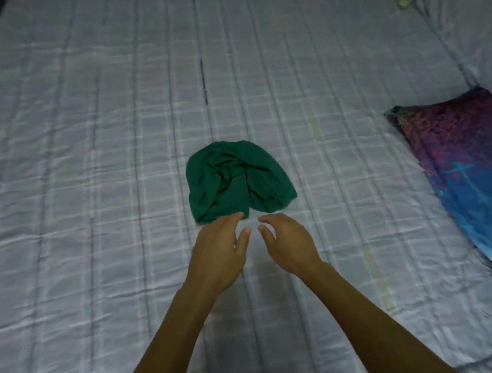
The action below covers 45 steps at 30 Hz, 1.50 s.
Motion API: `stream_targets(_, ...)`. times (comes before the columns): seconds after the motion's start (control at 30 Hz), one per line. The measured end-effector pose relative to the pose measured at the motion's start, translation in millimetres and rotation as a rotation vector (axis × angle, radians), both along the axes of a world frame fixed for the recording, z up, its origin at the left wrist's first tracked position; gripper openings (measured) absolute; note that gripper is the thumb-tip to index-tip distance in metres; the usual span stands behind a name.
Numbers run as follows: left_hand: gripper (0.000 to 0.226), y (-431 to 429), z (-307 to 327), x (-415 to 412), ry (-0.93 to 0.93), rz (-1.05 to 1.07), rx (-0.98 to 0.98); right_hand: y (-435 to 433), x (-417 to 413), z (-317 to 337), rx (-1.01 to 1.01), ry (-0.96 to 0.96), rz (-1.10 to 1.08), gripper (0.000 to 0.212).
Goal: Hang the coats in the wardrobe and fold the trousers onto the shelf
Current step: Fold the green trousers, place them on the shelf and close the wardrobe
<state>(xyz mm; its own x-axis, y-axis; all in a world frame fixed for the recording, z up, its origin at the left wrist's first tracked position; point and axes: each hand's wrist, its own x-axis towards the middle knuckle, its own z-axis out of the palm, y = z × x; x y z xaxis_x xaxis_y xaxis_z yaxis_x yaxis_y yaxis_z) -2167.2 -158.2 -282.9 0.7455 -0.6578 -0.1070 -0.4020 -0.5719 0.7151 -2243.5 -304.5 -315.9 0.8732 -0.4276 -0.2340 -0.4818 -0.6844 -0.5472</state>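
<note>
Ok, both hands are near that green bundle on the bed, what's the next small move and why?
Probably close both hands on the near edge of the green garment. It lies crumpled on the checked sheet, and the left hand and right hand are open at that edge, holding nothing, so it needs gripping before it can be spread out.

bare left hand (218,251), bare right hand (288,244)

Plaid-sheeted bed (82,142) (dim light)
</note>
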Motion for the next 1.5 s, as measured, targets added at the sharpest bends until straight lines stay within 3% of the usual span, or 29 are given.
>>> stream_targets(0.17, 0.038, -52.8, -72.3, 43.2, -0.092, -0.180, 0.130, -25.9, 29.7, -67.5, -0.088, 0.055, -0.013, 0.031)
stream_targets(0.33, 0.030, -95.8, -136.2, 69.9, -0.075, -0.257, 0.125, -69.4, 52.9, -132.5, -0.125, 0.109, -0.143, 0.037)
stream_targets(0.47, 0.025, -109.4, -175.0, 82.5, -0.066, -0.264, 0.095, -113.8, 80.1, -170.6, -0.141, 0.170, -0.270, 0.056)
stream_targets(0.6, 0.022, -109.8, -198.0, 93.0, -0.077, -0.300, 0.136, -144.1, 101.2, -205.7, -0.052, 0.361, -0.349, 0.084)
stream_targets(0.67, 0.022, -108.7, -201.7, 96.6, -0.086, -0.307, 0.144, -148.6, 105.2, -214.1, 0.061, 0.356, -0.446, 0.079)
stream_targets(0.7, 0.023, -107.7, -201.2, 97.5, -0.090, -0.310, 0.146, -148.4, 106.0, -213.2, 0.093, 0.309, -0.474, 0.066)
stream_targets(0.77, 0.027, -106.1, -196.3, 98.1, -0.096, -0.308, 0.150, -141.3, 104.5, -198.5, 0.136, 0.199, -0.475, 0.035)
stream_targets(0.83, 0.032, -106.8, -186.0, 96.9, -0.108, -0.292, 0.148, -129.4, 101.6, -175.2, 0.184, 0.052, -0.442, 0.021)
stream_targets(0.97, 0.066, -111.1, -145.7, 88.1, -0.120, -0.240, 0.093, -97.4, 110.8, -108.3, 0.337, -0.183, -0.372, 0.010)
stream_targets(1.1, 0.088, -113.5, -91.8, 80.8, 0.127, -0.027, -0.127, -72.3, 123.2, -31.3, 0.408, -0.275, -0.346, 0.015)
stream_targets(1.17, 0.077, -108.2, -59.9, 75.4, 0.158, 0.075, -0.215, -62.1, 123.0, 6.5, 0.421, -0.291, -0.306, 0.018)
stream_targets(1.3, 0.062, -78.7, 10.8, 66.6, 0.028, 0.112, -0.239, -48.0, 109.0, 77.1, 0.448, -0.317, -0.247, 0.023)
stream_targets(1.43, 0.053, -51.5, 82.7, 70.8, -0.090, 0.147, -0.343, -28.7, 86.7, 139.7, 0.475, -0.390, -0.169, 0.041)
stream_targets(1.5, 0.049, -37.7, 119.0, 70.1, -0.120, 0.187, -0.375, -12.7, 71.6, 175.2, 0.448, -0.424, -0.093, 0.033)
